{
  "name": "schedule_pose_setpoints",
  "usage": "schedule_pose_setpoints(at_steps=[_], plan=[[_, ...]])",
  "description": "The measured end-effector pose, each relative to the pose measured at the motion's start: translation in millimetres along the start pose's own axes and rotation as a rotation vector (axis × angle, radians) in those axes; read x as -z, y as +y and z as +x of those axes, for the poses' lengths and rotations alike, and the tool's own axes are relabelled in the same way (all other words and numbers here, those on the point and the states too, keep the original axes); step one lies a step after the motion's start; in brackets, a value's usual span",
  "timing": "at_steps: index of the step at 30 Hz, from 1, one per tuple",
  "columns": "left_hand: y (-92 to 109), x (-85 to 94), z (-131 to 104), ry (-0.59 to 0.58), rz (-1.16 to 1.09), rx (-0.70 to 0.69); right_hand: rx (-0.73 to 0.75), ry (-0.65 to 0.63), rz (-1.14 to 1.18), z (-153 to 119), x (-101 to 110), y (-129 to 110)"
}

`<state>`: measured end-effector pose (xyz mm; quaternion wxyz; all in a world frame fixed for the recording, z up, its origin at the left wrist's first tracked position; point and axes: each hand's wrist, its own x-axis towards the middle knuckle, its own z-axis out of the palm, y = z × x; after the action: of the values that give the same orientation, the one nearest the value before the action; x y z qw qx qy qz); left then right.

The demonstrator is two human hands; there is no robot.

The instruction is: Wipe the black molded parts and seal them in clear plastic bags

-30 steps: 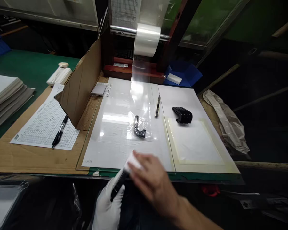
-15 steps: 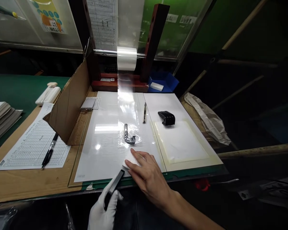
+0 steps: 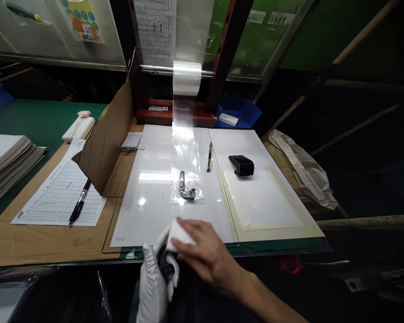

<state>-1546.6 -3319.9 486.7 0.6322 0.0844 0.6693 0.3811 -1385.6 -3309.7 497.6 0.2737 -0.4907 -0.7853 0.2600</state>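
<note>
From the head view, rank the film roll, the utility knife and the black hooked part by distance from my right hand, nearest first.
1. Black hooked part, ahead of the right hand.
2. Utility knife, beyond the part, to its right.
3. Film roll, mounted at the back.

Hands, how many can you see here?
2. The white-gloved left hand is near the bottom middle, holding a shiny black part; the bare right hand is beside it, holding a white pad. No others show.

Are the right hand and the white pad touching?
Touching: the head view shows the right hand with its fingers laid over the white pad.
</note>
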Motion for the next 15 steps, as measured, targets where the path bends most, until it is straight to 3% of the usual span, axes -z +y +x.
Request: schedule_pose_setpoints(at_steps=[2, 5, 9, 13, 15], plan=[[-0.4, -3.0, -0.1, -0.023, -0.014, 0.007, -0.084, 0.042, -0.052, -2.8, -0.2, -2.0], [-0.8, -7.2, -0.5, -0.046, -0.046, 0.021, -0.077, 0.036, -0.078, -6.1, -5.2, -10.4], [-0.8, -9.2, -2.4, -0.031, 0.004, 0.027, -0.285, 0.177, -0.201, -8.9, -14.3, -18.8], [-3.5, -7.0, -4.4, -0.054, 0.053, -0.002, -0.247, 0.189, -0.241, -13.3, -20.5, -23.8], [-5.0, -6.3, -6.6, -0.082, 0.116, -0.003, -0.304, 0.202, -0.27, -15.6, -21.3, -25.9]])
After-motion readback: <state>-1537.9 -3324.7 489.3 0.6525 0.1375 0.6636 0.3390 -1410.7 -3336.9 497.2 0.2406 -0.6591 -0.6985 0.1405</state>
